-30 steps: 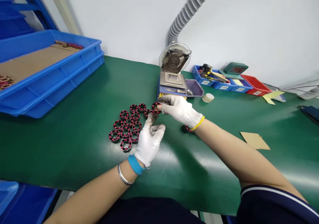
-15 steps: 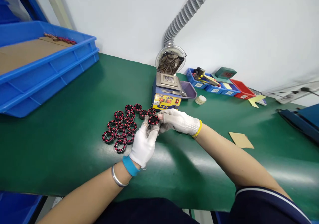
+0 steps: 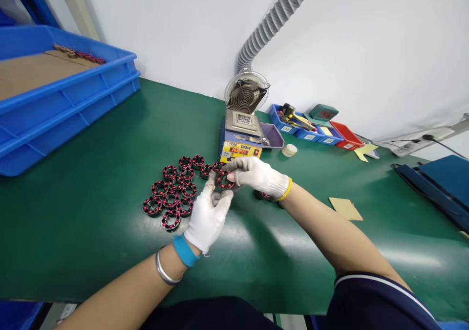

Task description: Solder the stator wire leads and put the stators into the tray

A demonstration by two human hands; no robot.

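A ring-shaped motor stator [image 3: 220,180], black with red windings, is held tilted above the bench between my two gloved hands. My right hand [image 3: 256,174] pinches its right side with thumb and fingers. At its left edge, the fingers of my left hand [image 3: 209,215] curl round it from below. Several similar stators [image 3: 176,184] lie flat in a cluster to the left of my hands. Another stator [image 3: 263,194] shows partly beneath my right wrist. Just behind my hands stands a solder pot [image 3: 240,146] with a lit digital display.
A fan guard [image 3: 246,98] and grey duct hose [image 3: 274,24] rise behind the pot. At far left stands a large blue tray [image 3: 73,105]. Small blue and red bins [image 3: 346,135] line the wall. A cardboard piece [image 3: 346,209] lies right on the green bench.
The stator has turned in my hands, its open ring now facing me more. My left fingers have loosened somewhat and my right hand has shifted over it. The view has moved slightly.
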